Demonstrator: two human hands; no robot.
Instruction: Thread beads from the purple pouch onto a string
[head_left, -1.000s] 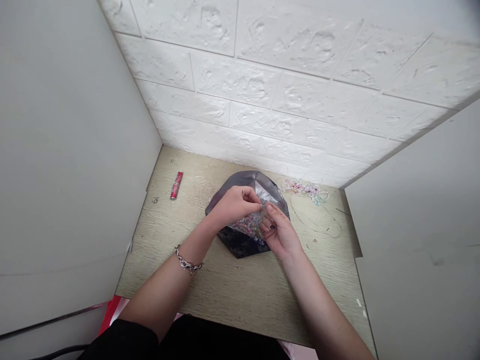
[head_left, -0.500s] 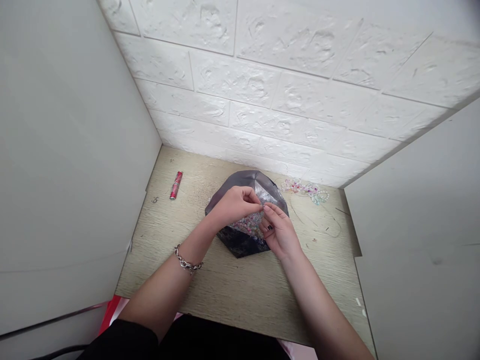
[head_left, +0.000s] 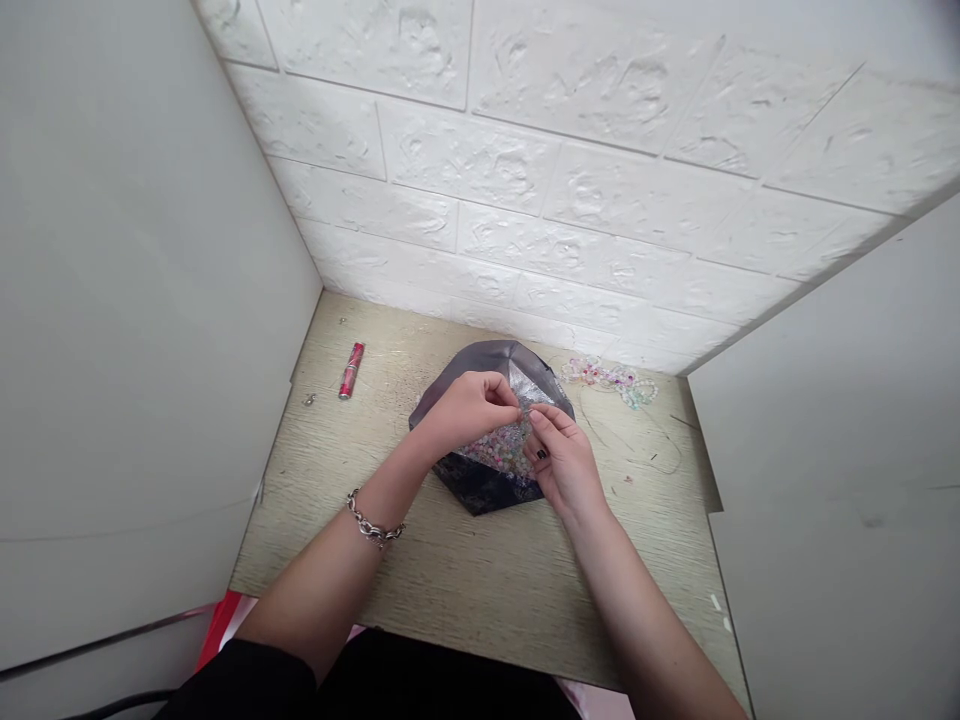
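Note:
Over a dark, angular holder (head_left: 480,493) full of small pastel beads (head_left: 501,447), both hands meet almost fingertip to fingertip. My left hand (head_left: 474,408), a chain bracelet (head_left: 375,520) on its wrist, pinches thumb against forefinger. Facing it, my right hand (head_left: 561,450) also pinches and wears a ring with a black stone (head_left: 541,454). Whatever lies between the fingertips is too small to make out. A narrow gap separates the two pinches.
Strung bead loops (head_left: 611,380) lie at the back right, with thin thread (head_left: 664,460) nearby. A red tube (head_left: 351,370) rests at the left on the wooden tabletop (head_left: 465,580). White brick-patterned wall (head_left: 480,170) and grey side panels (head_left: 840,480) enclose the table.
My right hand has shifted slightly to the right and turned, showing more of its ring. The fingertips, touching before, are now a little apart. My left hand has barely moved.

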